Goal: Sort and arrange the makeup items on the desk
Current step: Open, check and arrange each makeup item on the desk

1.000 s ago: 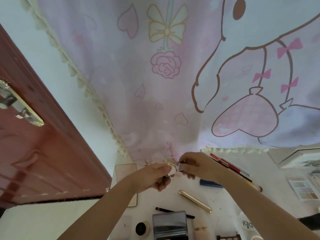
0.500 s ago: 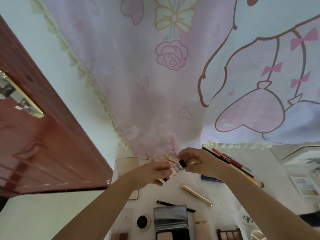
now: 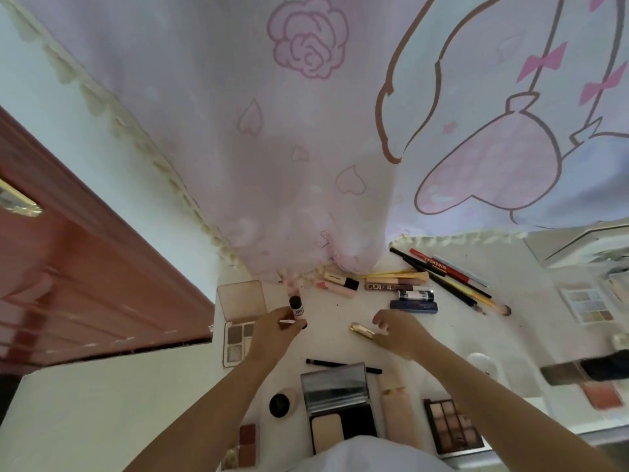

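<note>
The left hand (image 3: pixel 272 330) pinched a small dark-capped tube (image 3: pixel 297 306) above the white desk (image 3: pixel 333 335); the right hand (image 3: pixel 396 330), fingers loosely curled, hovered over a gold lipstick tube (image 3: pixel 361 330) at three o'clock, below pencils (image 3: pixel 442 277).

Legible text, 2 items. A red slim pencil (image 3: pixel 439 264) near the curtain hem carries yellow lettering, seemingly "MINSHZEE". A brown rectangular tube (image 3: pixel 394 286) shows "COLO", remainder blurred. Other labels unreadable.

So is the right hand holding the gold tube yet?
No, the right hand hovers over the gold tube with loosely curled fingers, and the tube lies flat on the desk.
</note>
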The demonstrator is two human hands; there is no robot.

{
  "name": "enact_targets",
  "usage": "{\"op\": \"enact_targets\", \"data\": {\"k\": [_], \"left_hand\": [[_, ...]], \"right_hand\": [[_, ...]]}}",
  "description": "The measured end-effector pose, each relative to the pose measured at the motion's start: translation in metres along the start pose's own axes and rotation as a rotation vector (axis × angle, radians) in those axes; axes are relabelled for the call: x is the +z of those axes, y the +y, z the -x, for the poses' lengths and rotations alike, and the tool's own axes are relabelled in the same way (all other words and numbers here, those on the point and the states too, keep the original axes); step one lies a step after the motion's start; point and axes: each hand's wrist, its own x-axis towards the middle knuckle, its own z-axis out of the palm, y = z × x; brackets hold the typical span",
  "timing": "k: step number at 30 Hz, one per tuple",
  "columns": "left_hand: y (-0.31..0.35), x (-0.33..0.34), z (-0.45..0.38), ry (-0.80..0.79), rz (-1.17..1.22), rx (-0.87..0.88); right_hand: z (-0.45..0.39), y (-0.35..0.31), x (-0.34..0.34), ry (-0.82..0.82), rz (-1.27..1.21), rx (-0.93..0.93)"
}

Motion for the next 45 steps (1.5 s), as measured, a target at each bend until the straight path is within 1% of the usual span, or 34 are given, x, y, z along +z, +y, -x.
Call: {"op": "enact_targets", "data": {"k": [3, 5, 7, 10, 16, 20, 22, 24, 26, 28, 30, 32, 34, 36, 38, 40, 42, 45], "left_hand": [[-0.013, 0.01, -0.002, 0.067, -0.058, -0.027], [-0.014, 0.015, -0.005, 0.111, -0.054, -0.081], [-0.014, 0.02, -0.008, 0.136, -0.071, -0.123], [-0.014, 0.023, -0.014, 0.182, -0.122, -0.136], [-0.013, 0.029, -0.021, 0.193, -0.151, -0.164], [-0.011, 0.027, -0.021, 0.176, -0.103, -0.194], [-0.01, 0.024, -0.02, 0.18, -0.018, -0.26], [-0.008, 0.022, -0.015, 0.171, 0.115, -0.372], [-0.007, 0.022, -0.005, 0.099, 0.193, -0.441], [-0.003, 0.019, 0.002, -0.014, 0.168, -0.447], [0.009, 0.014, 0.005, -0.084, 0.102, -0.393], [0.024, 0.008, 0.006, -0.088, -0.036, -0.26], [0.044, 0.003, 0.009, -0.04, -0.128, -0.057], [0.068, -0.003, 0.015, -0.035, -0.106, 0.193], [0.095, -0.008, 0.02, -0.124, -0.146, 0.421], [0.117, -0.009, 0.023, -0.203, -0.338, 0.594], [0.139, -0.01, 0.027, -0.171, -0.517, 0.687], [0.172, -0.016, 0.034, -0.03, -0.599, 0.791]], "right_hand": [[-0.002, 0.003, 0.015, 0.111, 0.091, 0.03], [-0.004, 0.006, 0.021, 0.15, 0.127, 0.052], [-0.006, 0.009, 0.024, 0.147, 0.157, 0.062], [-0.01, 0.013, 0.028, 0.115, 0.193, 0.062], [-0.015, 0.015, 0.027, 0.073, 0.243, 0.044], [-0.014, 0.017, 0.025, 0.051, 0.284, 0.015], [-0.013, 0.017, 0.023, 0.05, 0.302, 0.004], [-0.012, 0.016, 0.018, 0.055, 0.256, -0.012], [-0.008, 0.015, 0.011, 0.066, 0.175, -0.051], [-0.003, 0.014, -0.001, 0.096, 0.13, -0.114], [0.005, 0.01, -0.015, 0.163, 0.075, -0.159], [0.014, 0.004, -0.031, 0.255, -0.005, -0.195], [0.026, -0.005, -0.047, 0.336, -0.118, -0.221], [0.038, -0.017, -0.063, 0.383, -0.272, -0.248], [0.051, -0.03, -0.078, 0.417, -0.397, -0.279], [0.061, -0.044, -0.093, 0.444, -0.476, -0.311], [0.068, -0.056, -0.108, 0.494, -0.509, -0.334], [0.075, -0.069, -0.136, 0.556, -0.567, -0.281]]}}
